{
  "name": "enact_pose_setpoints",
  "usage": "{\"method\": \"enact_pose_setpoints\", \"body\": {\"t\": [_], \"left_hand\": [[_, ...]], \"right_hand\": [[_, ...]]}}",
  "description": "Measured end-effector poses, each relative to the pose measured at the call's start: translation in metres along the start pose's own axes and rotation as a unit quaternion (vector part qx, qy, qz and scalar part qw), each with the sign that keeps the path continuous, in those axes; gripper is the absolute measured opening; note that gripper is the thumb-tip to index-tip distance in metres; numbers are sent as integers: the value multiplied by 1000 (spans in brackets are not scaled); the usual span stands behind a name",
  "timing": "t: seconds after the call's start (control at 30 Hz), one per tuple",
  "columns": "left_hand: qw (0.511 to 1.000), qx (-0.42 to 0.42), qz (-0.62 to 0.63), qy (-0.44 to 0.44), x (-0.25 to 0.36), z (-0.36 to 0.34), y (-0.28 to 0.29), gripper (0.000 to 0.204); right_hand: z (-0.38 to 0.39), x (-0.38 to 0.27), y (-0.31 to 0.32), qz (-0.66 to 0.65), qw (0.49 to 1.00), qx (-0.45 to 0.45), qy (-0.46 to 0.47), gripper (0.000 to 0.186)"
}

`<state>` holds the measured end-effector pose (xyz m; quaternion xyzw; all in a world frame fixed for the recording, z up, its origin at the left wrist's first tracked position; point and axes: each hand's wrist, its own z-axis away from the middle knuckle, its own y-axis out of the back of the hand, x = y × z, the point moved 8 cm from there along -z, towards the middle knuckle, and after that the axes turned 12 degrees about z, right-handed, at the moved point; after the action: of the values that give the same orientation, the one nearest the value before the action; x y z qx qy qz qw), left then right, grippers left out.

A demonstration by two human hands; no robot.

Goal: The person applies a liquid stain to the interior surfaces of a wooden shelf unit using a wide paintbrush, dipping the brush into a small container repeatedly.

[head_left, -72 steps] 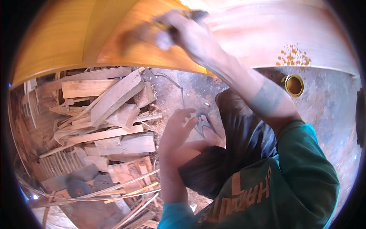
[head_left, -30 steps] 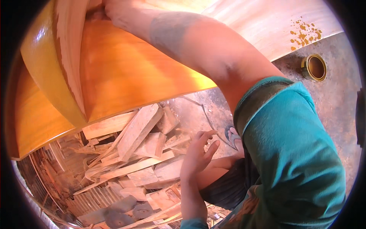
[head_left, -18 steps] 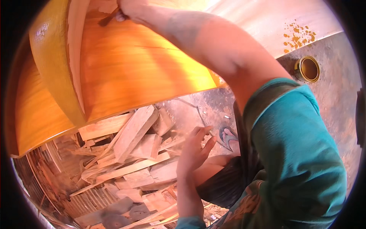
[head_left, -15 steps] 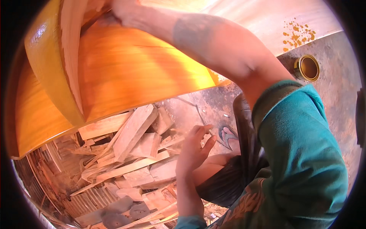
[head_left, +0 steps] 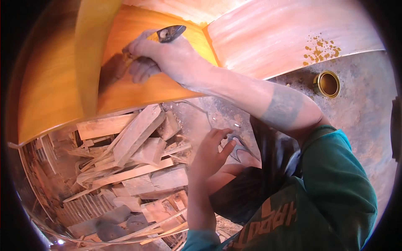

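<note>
My right hand (head_left: pixel 157 56) is closed round a paintbrush (head_left: pixel 171 33), its dark handle end pointing up and right. The bristles are hidden beyond my fingers. It is over an orange-yellow coated wooden panel (head_left: pixel 138 85), beside an upright curved rib (head_left: pixel 88 58) coated the same colour. My left hand (head_left: pixel 209 152) hangs above my bent leg, thumb and fingers apart, with nothing I can make out in it.
Below the panel lies a heap of wood offcuts (head_left: pixel 140 136). An open can (head_left: pixel 327 84) of brown liquid stands on the floor to the right. Near it, a paler panel (head_left: pixel 289 31) carries brown spatters (head_left: pixel 321 50). A sandal (head_left: pixel 238 148) shows by my leg.
My right hand has come down and right from behind the rib's top, bringing the paintbrush into sight. The rib's bare pale side no longer shows. My left hand stays nearly still.
</note>
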<state>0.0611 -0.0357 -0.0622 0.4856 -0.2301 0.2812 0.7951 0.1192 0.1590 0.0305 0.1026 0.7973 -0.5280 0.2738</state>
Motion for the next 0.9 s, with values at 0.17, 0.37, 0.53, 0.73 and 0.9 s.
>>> {"method": "enact_pose_setpoints", "body": {"t": [0.17,0.37,0.53,0.73,0.9], "left_hand": [[996,14,-44,-82,14,20,2,33],[997,49,-11,-66,1,28,14,33],[995,62,-3,-79,9,19,16,33],[995,66,4,-79,24,1,23,34],[996,54,15,-64,26,6,18,35]], "right_hand": [[51,60,117,198,970,85,-109,24],[136,-63,255,463,856,192,-126,19],[192,-170,264,658,722,155,-149,16],[240,-180,283,804,569,59,-163,14],[273,-142,329,821,525,98,-200,14]]}}
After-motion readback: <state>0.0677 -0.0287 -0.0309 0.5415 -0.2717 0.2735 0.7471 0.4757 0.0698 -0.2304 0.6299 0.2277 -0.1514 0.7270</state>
